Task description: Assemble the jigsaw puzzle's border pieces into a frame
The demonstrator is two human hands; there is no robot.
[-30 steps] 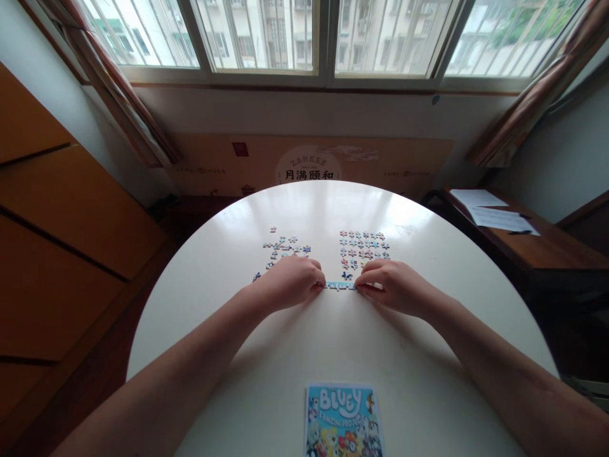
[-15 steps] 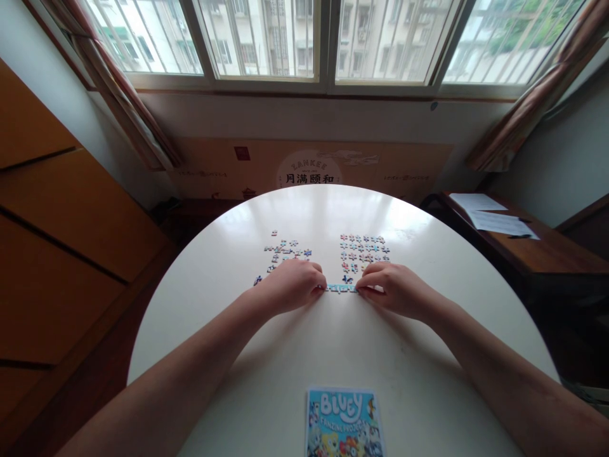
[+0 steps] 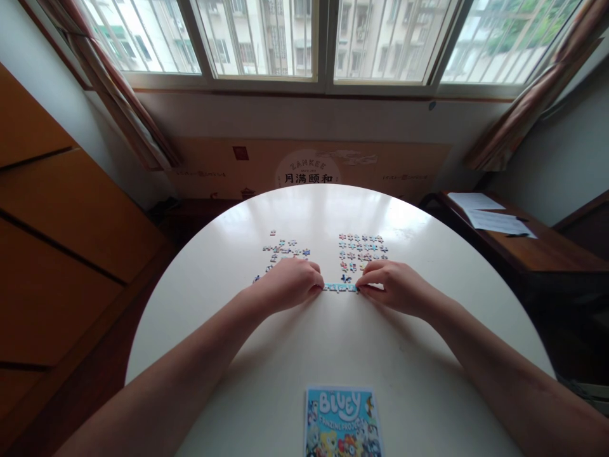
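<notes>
A short strip of joined jigsaw puzzle pieces (image 3: 340, 287), mostly light blue, lies on the white round table (image 3: 304, 355). My left hand (image 3: 295, 280) is closed at the strip's left end, thumb and fingers pinched there. At the right end my right hand (image 3: 391, 284) pinches the strip's edge, its other fingers curled. Just above the strip sits a dark blue loose piece (image 3: 346, 278). Loose puzzle pieces (image 3: 285, 249) are scattered beyond my left hand, which hides some of them. Beyond my right hand, more pieces (image 3: 361, 246) lie in rough rows.
A blue picture sheet (image 3: 342, 422) marked "Bluey" lies at the table's near edge. To the right, a brown desk (image 3: 552, 254) holds papers (image 3: 502, 223) and pens. Windows and a printed board stand behind the table; a wooden cabinet (image 3: 61, 254) is on the left.
Both hands stay at the ends of the strip. Slightly more of the strip shows between my fingertips. The whole view has shifted a little.
</notes>
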